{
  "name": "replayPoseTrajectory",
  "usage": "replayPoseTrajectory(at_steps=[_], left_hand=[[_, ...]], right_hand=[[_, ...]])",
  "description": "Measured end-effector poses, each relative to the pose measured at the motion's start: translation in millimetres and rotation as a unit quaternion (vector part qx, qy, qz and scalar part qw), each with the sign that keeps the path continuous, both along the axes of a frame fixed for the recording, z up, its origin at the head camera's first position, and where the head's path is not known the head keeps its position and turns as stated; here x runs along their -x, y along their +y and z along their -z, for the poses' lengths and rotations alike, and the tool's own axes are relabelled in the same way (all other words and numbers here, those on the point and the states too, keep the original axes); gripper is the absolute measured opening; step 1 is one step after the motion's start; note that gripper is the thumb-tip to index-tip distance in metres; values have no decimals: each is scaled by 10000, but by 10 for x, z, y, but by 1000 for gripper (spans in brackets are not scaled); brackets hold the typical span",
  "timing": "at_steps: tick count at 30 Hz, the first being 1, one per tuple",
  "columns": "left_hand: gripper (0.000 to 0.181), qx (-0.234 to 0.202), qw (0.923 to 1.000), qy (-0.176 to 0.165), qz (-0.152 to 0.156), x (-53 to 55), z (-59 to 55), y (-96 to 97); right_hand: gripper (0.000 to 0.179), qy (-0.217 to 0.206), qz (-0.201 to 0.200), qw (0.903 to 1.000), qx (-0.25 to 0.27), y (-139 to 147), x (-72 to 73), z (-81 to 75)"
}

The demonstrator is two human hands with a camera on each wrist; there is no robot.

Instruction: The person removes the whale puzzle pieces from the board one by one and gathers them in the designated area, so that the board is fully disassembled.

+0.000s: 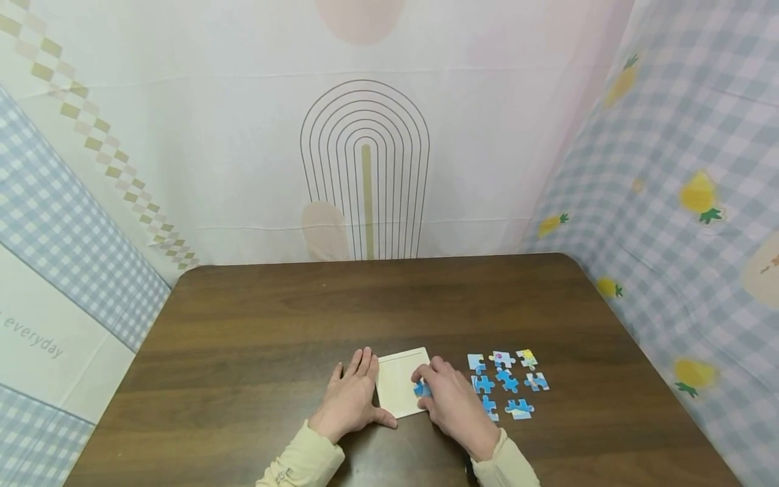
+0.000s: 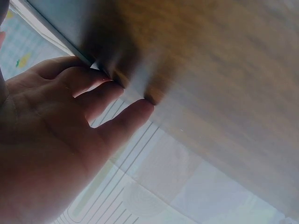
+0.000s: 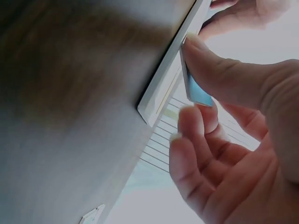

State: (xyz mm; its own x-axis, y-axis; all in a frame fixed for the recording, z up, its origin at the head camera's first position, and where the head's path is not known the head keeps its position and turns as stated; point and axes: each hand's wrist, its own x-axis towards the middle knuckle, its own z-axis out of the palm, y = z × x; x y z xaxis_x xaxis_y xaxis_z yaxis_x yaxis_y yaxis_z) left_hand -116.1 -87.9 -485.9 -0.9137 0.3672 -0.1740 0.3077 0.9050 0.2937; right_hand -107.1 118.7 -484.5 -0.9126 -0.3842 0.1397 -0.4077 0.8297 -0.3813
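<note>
A shallow, pale wooden puzzle tray (image 1: pixel 394 384) lies flat on the table between both hands. My left hand (image 1: pixel 351 400) rests along its left side, fingers extended and thumb at the near left corner. With thumb and fingers, my right hand (image 1: pixel 455 404) pinches a blue jigsaw piece (image 1: pixel 420 389) over the tray's right side. In the right wrist view the piece (image 3: pixel 198 93) is tilted, one end close to the tray's rim (image 3: pixel 152 105); whether they touch I cannot tell. The left wrist view shows the left fingers (image 2: pixel 128 119) reaching down to the tabletop.
Right of the tray, several loose jigsaw pieces (image 1: pixel 506 380) lie spaced in rough rows on the brown wooden table (image 1: pixel 255 338). The right hand and wrist stand close beside the nearest ones. Patterned cloth (image 1: pixel 243 169) hangs behind the table and at both sides.
</note>
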Motion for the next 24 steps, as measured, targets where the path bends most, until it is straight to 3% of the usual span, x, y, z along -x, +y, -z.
replayPoseTrajectory(at_steps=[8, 12, 16, 20, 24], left_hand=[[121, 32, 10000, -52, -14, 1, -11, 4], [121, 38, 10000, -6, 16, 7, -1, 9], [121, 48, 10000, 53, 31, 4, 18, 3], [122, 37, 10000, 77, 34, 0, 29, 0], [122, 30, 9999, 120, 33, -3, 30, 6]], right_hand=[[23, -331, 189, 9957, 847, 52, -17, -50], [23, -447, 764, 9861, 1403, 243, 12, -148], [19, -374, 1370, 9743, 1750, 611, 45, -266], [17, -475, 1794, 9702, 1561, 1057, 17, -363], [26, -923, 2099, 9664, 1164, 1445, -34, -393]])
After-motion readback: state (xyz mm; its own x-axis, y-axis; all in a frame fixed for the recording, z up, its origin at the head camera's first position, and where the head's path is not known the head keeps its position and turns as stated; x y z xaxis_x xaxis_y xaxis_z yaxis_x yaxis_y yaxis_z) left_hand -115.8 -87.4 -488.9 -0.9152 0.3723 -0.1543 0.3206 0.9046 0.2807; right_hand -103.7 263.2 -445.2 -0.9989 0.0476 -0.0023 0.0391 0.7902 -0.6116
